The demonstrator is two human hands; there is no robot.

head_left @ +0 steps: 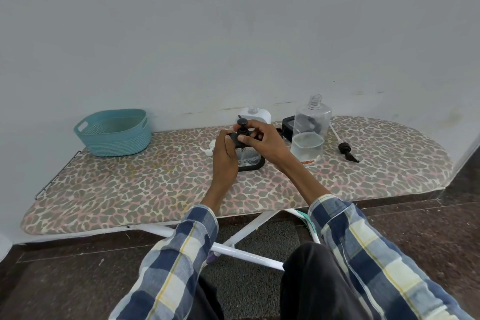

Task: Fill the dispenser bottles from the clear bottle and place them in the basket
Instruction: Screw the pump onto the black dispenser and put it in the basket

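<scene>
The left hand [225, 154] grips a black-framed clear square dispenser bottle [250, 159] on the leopard-print ironing board [130, 184]. The right hand [262, 141] pinches its black pump top [243, 126], near the tall clear plastic bottle [310, 132].

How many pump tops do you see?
3: a black pump under the hands on the black bottle, a white pump lying behind the left hand, a dark pump lying far right.
</scene>
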